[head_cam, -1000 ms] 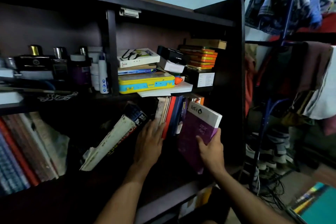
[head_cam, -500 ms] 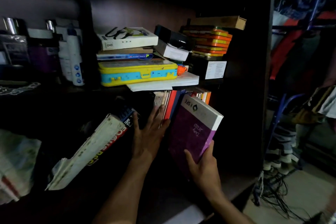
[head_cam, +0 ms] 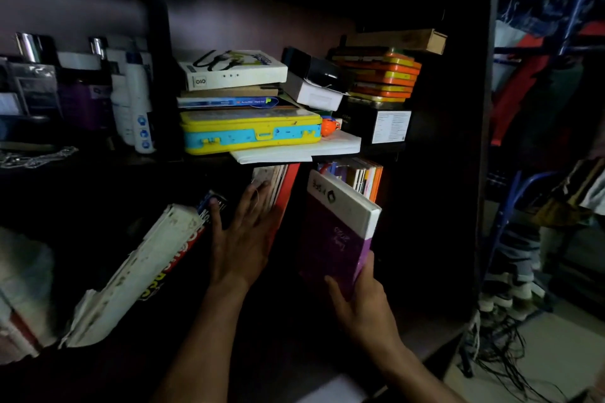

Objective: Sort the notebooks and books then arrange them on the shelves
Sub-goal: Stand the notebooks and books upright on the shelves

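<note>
My right hand (head_cam: pixel 361 304) grips the lower corner of a thick purple diary (head_cam: pixel 334 239) with a white page edge, tilted inside the lower shelf. Behind it stand orange and white books (head_cam: pixel 366 180). My left hand (head_cam: pixel 244 239) lies flat with straight fingers against a red-covered group of upright books (head_cam: pixel 278 190), holding a dark gap between them and the diary. A thick worn white book (head_cam: pixel 131 275) leans at a slant to the left of that hand, with its thumb touching the spine top.
The upper shelf carries a yellow and blue case (head_cam: pixel 252 131), a white box (head_cam: pixel 232 70), loose white papers (head_cam: pixel 298 149), stacked orange tins (head_cam: pixel 383 78) and bottles (head_cam: pixel 137 101). The shelf's dark side panel (head_cam: pixel 474 173) is at right; beyond it hang clothes on a blue rack (head_cam: pixel 510 206), with cables on the floor.
The view has drawn closer to the lower shelf. My left hand has pushed the red books leftward, widening the gap, and the purple diary has moved deeper and more upright into it.
</note>
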Demonstrator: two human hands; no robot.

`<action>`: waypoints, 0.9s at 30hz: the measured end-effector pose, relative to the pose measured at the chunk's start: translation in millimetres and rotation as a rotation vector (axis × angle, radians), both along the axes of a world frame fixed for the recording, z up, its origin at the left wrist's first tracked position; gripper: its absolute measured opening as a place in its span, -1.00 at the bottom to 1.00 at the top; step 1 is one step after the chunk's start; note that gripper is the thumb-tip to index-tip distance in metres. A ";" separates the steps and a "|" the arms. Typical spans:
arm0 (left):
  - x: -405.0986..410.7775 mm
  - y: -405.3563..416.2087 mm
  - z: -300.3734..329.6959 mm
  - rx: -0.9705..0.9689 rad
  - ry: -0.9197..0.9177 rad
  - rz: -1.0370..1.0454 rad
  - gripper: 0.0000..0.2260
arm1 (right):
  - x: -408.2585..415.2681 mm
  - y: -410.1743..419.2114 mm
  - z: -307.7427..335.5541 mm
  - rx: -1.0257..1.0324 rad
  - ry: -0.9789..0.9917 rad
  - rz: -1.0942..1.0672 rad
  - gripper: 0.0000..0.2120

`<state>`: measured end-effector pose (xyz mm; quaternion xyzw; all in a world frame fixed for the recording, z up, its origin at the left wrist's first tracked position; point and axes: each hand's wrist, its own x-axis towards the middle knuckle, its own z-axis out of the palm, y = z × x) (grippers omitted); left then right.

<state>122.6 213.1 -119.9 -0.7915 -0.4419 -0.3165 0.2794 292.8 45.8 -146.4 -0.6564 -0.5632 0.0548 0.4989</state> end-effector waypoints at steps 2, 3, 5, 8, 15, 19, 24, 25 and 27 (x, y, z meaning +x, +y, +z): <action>-2.5 4.0 -0.1 0.034 -0.026 -0.029 -0.25 | -5.0 1.2 4.7 -0.037 -0.026 0.037 -0.39; -2.4 5.1 0.0 0.033 -0.023 -0.028 -0.22 | -7.5 3.1 6.9 -0.054 -0.029 0.053 -0.38; -1.3 3.9 2.0 0.034 -0.027 -0.015 -0.23 | -10.1 10.9 11.0 -0.068 -0.023 0.050 -0.37; -3.6 2.0 -0.8 0.060 -0.057 -0.067 -0.32 | -10.6 22.8 14.5 -0.059 0.031 0.005 -0.35; 2.7 5.6 -5.8 0.062 -0.097 -0.126 -0.26 | -24.8 57.5 14.1 -0.080 0.024 -0.055 -0.27; 12.1 2.3 -9.6 0.137 -0.263 -0.256 -0.31 | -37.5 103.4 25.3 -0.143 -0.052 -0.075 -0.24; 5.4 11.4 -4.8 0.250 -0.403 -0.147 -0.36 | -17.9 121.6 19.4 -0.148 -0.198 -0.070 -0.32; 5.6 12.2 -5.8 0.252 -0.412 -0.143 -0.41 | -14.2 120.1 14.2 -0.138 -0.205 -0.043 -0.31; 6.9 12.0 -6.6 0.245 -0.436 -0.183 -0.50 | -10.4 111.9 8.8 -0.078 -0.101 0.014 -0.32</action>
